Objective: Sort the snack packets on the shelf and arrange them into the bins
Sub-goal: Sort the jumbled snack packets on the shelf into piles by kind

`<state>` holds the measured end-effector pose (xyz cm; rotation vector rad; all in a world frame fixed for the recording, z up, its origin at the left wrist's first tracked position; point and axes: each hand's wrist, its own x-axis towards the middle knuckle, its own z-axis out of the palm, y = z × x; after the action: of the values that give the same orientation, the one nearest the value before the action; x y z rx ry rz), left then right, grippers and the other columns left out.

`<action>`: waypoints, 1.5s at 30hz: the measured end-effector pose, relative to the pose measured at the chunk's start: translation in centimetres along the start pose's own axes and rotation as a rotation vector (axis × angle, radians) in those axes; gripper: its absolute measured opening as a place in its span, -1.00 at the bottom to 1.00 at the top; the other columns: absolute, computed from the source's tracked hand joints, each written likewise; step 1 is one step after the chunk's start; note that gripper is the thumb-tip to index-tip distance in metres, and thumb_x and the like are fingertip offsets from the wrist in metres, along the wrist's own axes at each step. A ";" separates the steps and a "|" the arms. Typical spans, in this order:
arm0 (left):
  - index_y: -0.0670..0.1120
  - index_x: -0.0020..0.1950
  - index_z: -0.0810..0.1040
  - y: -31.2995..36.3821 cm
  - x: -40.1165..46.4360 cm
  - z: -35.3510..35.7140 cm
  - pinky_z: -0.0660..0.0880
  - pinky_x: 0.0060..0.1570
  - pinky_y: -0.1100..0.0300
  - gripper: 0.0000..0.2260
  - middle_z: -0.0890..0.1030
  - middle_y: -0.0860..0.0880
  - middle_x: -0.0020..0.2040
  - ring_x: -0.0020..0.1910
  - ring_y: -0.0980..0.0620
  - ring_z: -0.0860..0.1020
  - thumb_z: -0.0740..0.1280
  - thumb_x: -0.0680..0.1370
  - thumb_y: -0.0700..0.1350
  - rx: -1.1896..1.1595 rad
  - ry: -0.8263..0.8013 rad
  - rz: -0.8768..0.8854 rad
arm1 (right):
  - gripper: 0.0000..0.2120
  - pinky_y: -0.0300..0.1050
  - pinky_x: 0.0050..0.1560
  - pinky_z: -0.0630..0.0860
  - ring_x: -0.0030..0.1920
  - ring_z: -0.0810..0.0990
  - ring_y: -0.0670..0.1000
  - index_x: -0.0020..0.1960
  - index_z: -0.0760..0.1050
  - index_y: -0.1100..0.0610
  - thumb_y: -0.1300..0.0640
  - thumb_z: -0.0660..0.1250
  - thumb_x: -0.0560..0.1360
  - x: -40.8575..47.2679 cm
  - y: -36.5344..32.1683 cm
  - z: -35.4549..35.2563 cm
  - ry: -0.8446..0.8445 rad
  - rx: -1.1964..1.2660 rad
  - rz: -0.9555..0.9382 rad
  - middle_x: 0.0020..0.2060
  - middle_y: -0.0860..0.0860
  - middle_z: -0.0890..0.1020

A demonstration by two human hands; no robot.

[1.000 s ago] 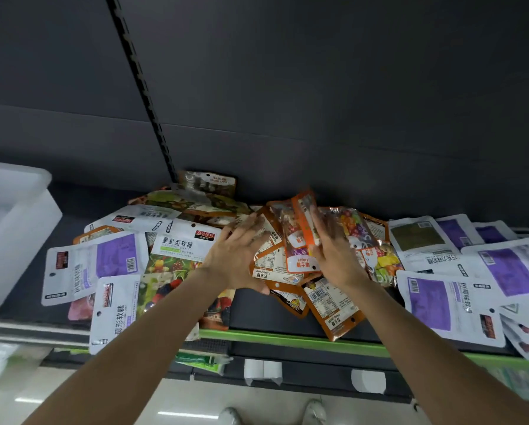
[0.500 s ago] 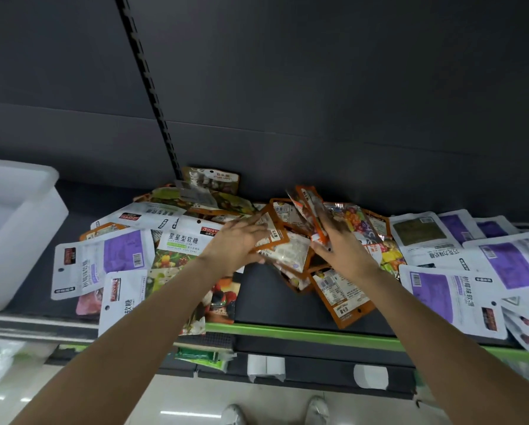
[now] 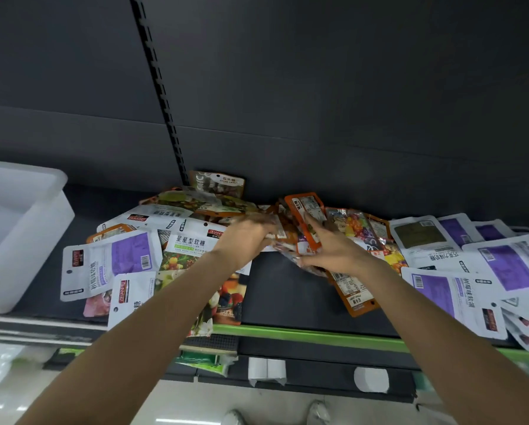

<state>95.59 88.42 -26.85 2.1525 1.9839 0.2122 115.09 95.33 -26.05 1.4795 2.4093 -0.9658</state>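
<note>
- Head view: two bare arms reach up from 6 o'clock to a dark shelf (image 3: 287, 305) littered with snack packets, its green front edge running across below the heap.
- The left hand (image 3: 246, 237), at centre, is curled round the near end of a bunch of orange packets (image 3: 306, 216); its fingertips are blurred, so the exact hold is unclear.
- The right hand (image 3: 333, 250), just to 3 o'clock of it, grips the same bunch from beneath, forefinger laid up along the top packet, which tilts toward 12 o'clock.
- One more orange packet (image 3: 353, 294) lies flat under the right wrist, pointing toward 5 o'clock.
- White-and-purple packets (image 3: 435, 297) fan out at 3 o'clock; others (image 3: 115, 259) lie at 9 o'clock, mixed with fruit-print packets (image 3: 189, 250).
- A white bin (image 3: 26, 228) stands at 9 o'clock, well apart from the hands; what it holds cannot be seen.
- Judged from their look, the packets are light, thin and glossy, so a stack is likely to slide apart; squaring the edges and pinching across the flat faces near the sealed ends seems the surest hold.
- Sorting appears to be at an early stage, with most packets loose on the shelf.
</note>
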 end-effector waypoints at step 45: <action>0.13 0.49 0.20 -4.4 -1.1 -0.5 0.21 0.35 0.04 -0.40 0.40 0.01 0.36 0.36 -0.06 0.35 0.22 0.52 -0.28 0.456 0.097 -0.193 | -0.34 0.40 0.41 0.05 0.52 -0.23 0.18 0.45 -0.29 -0.35 -0.25 0.10 0.55 1.8 -1.7 1.6 0.182 -0.329 -0.044 0.49 -0.11 -0.34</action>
<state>91.12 87.72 -27.44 2.2087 2.4742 -0.1907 112.46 95.24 -27.36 1.4504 2.5777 -0.4261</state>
